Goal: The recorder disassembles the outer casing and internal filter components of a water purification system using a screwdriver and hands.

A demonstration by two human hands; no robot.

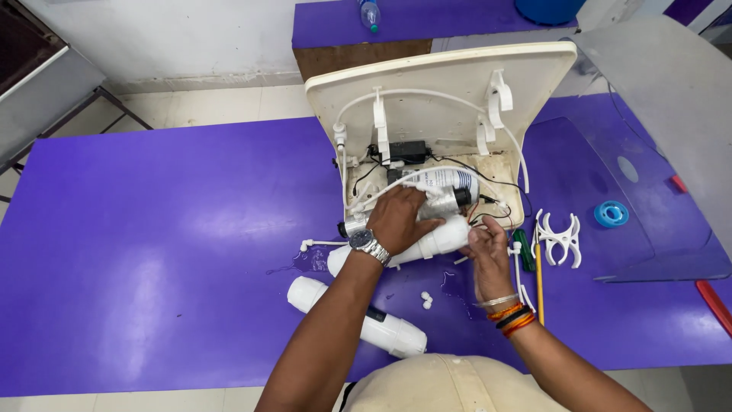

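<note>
A cream-white appliance casing [457,76] lies open on the purple table [152,229], with white tubing, clips and black wiring inside. My left hand [400,217], wearing a metal wristwatch, grips a white cylindrical filter cartridge [438,238] at the casing's lower edge. My right hand [488,252], with bangles on the wrist, pinches the right end of that same cartridge. Another white cylinder with a printed label [450,181] sits just above, inside the casing. A second loose white cartridge [381,328] lies on the table under my left forearm.
A white double clip bracket [560,238], a green-handled screwdriver [523,248] and a yellow-handled tool [538,278] lie right of my hands. A blue tape roll [611,214] rests on a clear plastic cover [648,191]. Small white fittings [426,299] and water drops sit nearby.
</note>
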